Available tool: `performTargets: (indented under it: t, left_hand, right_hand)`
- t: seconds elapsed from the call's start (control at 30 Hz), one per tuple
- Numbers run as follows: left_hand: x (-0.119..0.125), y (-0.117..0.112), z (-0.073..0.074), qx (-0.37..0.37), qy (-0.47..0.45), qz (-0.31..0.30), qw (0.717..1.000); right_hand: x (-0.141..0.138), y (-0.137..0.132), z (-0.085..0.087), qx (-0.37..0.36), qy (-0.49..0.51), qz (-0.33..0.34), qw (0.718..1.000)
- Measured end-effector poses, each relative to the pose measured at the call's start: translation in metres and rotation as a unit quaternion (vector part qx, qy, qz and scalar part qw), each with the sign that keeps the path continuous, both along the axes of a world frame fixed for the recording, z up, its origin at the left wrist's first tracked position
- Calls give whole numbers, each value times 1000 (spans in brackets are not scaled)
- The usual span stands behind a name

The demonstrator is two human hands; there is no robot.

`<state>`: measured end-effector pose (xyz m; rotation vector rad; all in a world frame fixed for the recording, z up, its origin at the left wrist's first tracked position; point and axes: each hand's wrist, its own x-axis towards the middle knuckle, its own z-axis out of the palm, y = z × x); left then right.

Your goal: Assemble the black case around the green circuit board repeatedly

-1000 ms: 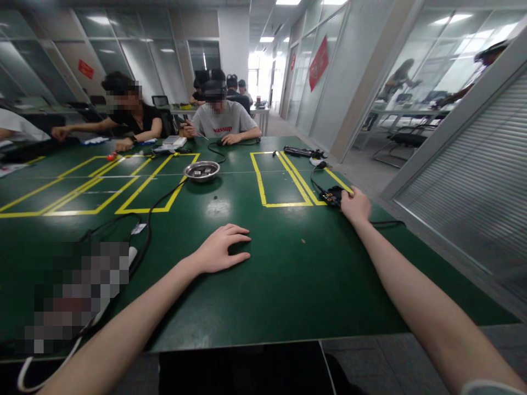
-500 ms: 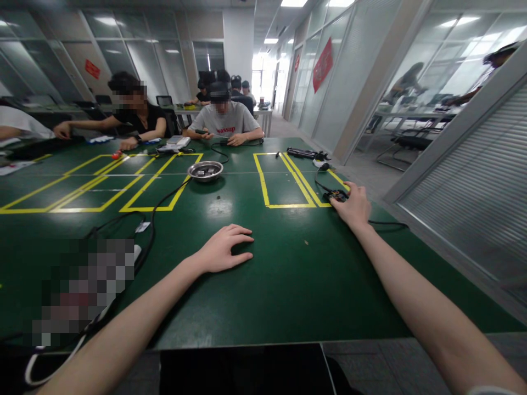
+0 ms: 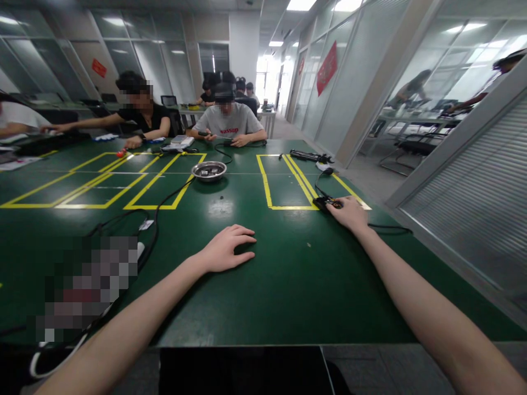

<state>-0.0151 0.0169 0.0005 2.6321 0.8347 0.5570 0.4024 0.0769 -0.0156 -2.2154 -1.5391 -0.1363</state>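
My left hand [image 3: 225,249] rests on the green table with its fingers spread and nothing in them. Farther away at the right, my right hand [image 3: 349,213] has its thumb and fingers around a small black device [image 3: 321,203] with some orange on it. My palm and fingers hide part of that device, so I cannot tell its exact kind. It lies by the near end of a yellow tape outline [image 3: 293,208]. A black cable [image 3: 389,226] runs along the table beside my right wrist.
A metal bowl [image 3: 209,171] holds small metal parts. Beyond it stand a folded black tripod [image 3: 309,156] and a seated person [image 3: 230,123] holding a tool. Another person [image 3: 148,118] sits at left. A blurred power strip [image 3: 93,285] and cables lie near my left forearm.
My right hand has moved slightly left with the black device and turned flatter over it. My left hand stays put. The person at left has stretched an arm farther out.
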Motion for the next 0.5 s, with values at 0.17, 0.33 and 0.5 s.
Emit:
performTargets:
  t: [0.17,0.33,0.5]
  left_hand:
    - [-2,-1,1,8,-16,4,1000]
    - [-3,-6,8,26,-65,13,997]
    - [1,-11,8,29,-53,-34,998]
  right_hand:
    - [-64,-20,9,-20,4,223,975]
    - [-143,-67,7,6,18,540,842]
    - [-167,-87,9,24,17,610,792]
